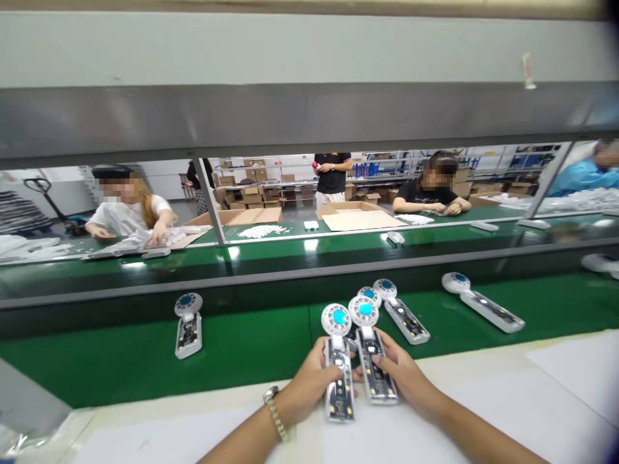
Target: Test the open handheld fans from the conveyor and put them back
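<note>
Head view room: a long workshop with stacked cardboard boxes (251,193) at the back, shelving behind them, and a wide grey overhead beam (309,116) across the upper half.
Far belt: a green conveyor (338,248) running left to right, with three seated people and one standing person at work beyond it; loose white parts (264,231) lie near them.
Near belt: a second green belt (242,348) directly ahead, its far edge bounded by a dark rail, its near edge meeting the desk.
Desk: a pale white desk (532,399) along the bottom, bare surface showing to the right and to the lower left of the forearms.
Open room: green belt lies uncovered between the lone fan at left and the middle cluster, and between the cluster and the right fan.
Left hand (309,383): fingers wrapped around the handle of the left fan (338,361), a handheld unit with white round head and blue centre, held over the desk edge; a bracelet (275,412) on the wrist.
Right hand (401,374): closed on the handle of the right fan (372,354), touching its neighbour side by side.
Other fans: two (401,312) just behind the held pair, one (188,325) well apart at left, one (483,303) at right, all lying on the near belt.
</note>
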A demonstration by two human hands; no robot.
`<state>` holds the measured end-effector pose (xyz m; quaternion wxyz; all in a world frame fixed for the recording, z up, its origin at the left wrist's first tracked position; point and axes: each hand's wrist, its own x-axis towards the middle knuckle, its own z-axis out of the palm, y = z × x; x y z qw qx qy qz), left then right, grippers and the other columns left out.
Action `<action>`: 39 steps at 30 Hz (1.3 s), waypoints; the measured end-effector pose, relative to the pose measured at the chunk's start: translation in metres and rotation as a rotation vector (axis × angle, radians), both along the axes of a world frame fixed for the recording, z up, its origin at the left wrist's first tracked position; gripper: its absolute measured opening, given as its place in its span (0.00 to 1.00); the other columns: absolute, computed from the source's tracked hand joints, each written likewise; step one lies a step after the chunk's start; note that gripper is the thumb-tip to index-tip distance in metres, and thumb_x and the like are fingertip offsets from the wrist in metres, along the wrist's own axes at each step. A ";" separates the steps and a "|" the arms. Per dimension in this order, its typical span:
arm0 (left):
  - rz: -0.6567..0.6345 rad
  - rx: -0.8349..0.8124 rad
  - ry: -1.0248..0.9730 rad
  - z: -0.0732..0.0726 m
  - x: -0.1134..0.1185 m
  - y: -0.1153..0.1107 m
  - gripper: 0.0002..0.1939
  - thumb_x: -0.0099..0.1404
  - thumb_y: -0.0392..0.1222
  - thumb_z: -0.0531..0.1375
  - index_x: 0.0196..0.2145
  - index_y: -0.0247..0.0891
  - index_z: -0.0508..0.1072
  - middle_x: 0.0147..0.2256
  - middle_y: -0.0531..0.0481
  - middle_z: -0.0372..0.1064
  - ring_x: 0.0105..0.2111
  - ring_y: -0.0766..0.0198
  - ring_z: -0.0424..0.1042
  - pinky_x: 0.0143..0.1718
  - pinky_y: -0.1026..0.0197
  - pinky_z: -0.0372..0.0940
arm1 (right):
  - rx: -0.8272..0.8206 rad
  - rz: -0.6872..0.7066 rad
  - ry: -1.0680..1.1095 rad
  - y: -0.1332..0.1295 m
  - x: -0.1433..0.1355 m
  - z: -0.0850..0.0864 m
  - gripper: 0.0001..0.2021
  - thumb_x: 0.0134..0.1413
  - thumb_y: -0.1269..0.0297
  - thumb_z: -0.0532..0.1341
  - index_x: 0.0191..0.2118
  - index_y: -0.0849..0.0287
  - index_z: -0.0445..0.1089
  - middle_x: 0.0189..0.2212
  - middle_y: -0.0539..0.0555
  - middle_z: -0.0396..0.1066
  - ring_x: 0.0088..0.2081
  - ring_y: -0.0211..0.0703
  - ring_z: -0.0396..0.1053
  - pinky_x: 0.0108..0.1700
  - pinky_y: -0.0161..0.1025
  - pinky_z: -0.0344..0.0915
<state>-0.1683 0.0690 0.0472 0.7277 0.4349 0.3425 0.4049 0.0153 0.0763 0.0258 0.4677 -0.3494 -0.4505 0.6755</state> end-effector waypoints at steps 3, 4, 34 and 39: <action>0.012 -0.002 -0.015 0.001 -0.004 -0.001 0.19 0.50 0.31 0.60 0.40 0.38 0.59 0.47 0.43 0.59 0.36 0.56 0.71 0.34 0.54 0.67 | 0.014 0.049 -0.003 0.000 0.000 0.002 0.33 0.45 0.54 0.63 0.55 0.53 0.48 0.48 0.58 0.64 0.42 0.52 0.69 0.43 0.48 0.65; 0.012 -0.004 -0.019 0.002 -0.004 -0.001 0.20 0.50 0.32 0.60 0.41 0.38 0.59 0.47 0.43 0.59 0.36 0.56 0.71 0.35 0.53 0.67 | 0.029 0.048 -0.008 0.001 0.000 0.002 0.32 0.45 0.54 0.63 0.54 0.53 0.49 0.49 0.59 0.63 0.44 0.53 0.67 0.45 0.48 0.64; 0.074 0.057 -0.002 0.001 -0.005 -0.001 0.24 0.52 0.36 0.64 0.44 0.40 0.60 0.48 0.42 0.60 0.40 0.54 0.70 0.39 0.53 0.66 | 0.135 0.084 -0.006 0.000 0.000 0.004 0.33 0.44 0.53 0.64 0.55 0.55 0.50 0.51 0.59 0.62 0.52 0.52 0.61 0.51 0.47 0.59; 0.074 0.045 0.006 0.001 -0.007 -0.001 0.26 0.49 0.37 0.67 0.43 0.38 0.60 0.40 0.44 0.66 0.38 0.54 0.70 0.39 0.53 0.65 | 0.187 0.155 0.035 -0.001 0.002 0.002 0.35 0.44 0.55 0.64 0.56 0.54 0.49 0.53 0.59 0.59 0.53 0.52 0.60 0.51 0.47 0.59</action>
